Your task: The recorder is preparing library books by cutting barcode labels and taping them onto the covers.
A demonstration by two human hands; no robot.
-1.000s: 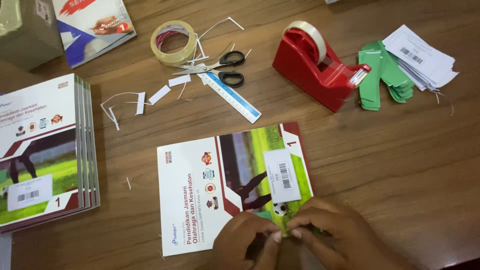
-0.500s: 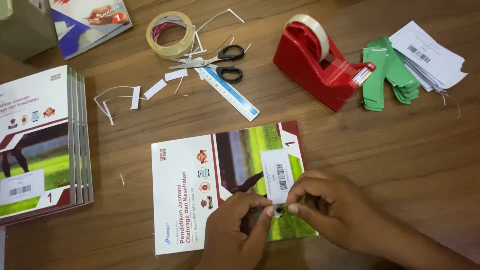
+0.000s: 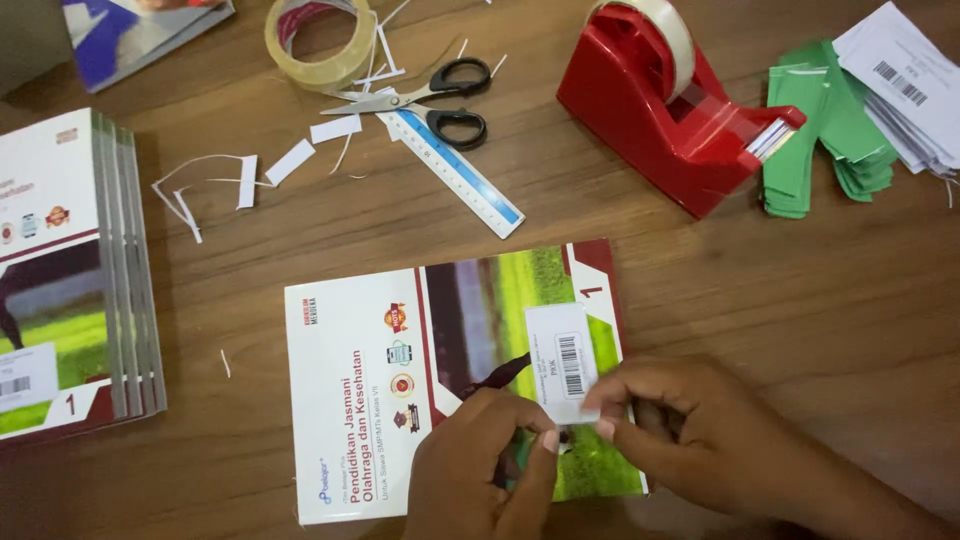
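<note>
A thin book [image 3: 400, 390] with a white, dark red and green cover lies flat on the wooden table in front of me. A white barcode label [image 3: 562, 362] sits on its cover near the right edge. My left hand [image 3: 485, 470] rests on the lower part of the cover, fingertips at the label's bottom edge. My right hand [image 3: 690, 425] comes in from the right, thumb and forefinger pinched at the label's lower right corner. Both sets of fingertips meet there, hiding the small thing between them.
A red tape dispenser [image 3: 670, 100] stands at the back, with green paper slips [image 3: 820, 130] and white barcode labels [image 3: 910, 80] to its right. Black-handled scissors [image 3: 430, 95], a ruler [image 3: 455, 172], a roll of clear tape [image 3: 320, 40] and paper scraps [image 3: 240, 180] lie behind. A stack of matching books [image 3: 75, 270] sits at left.
The view has shifted closer, so everything sits lower and larger. My hands have moved up the cover to the barcode label's lower edge and stay pinched together there.
</note>
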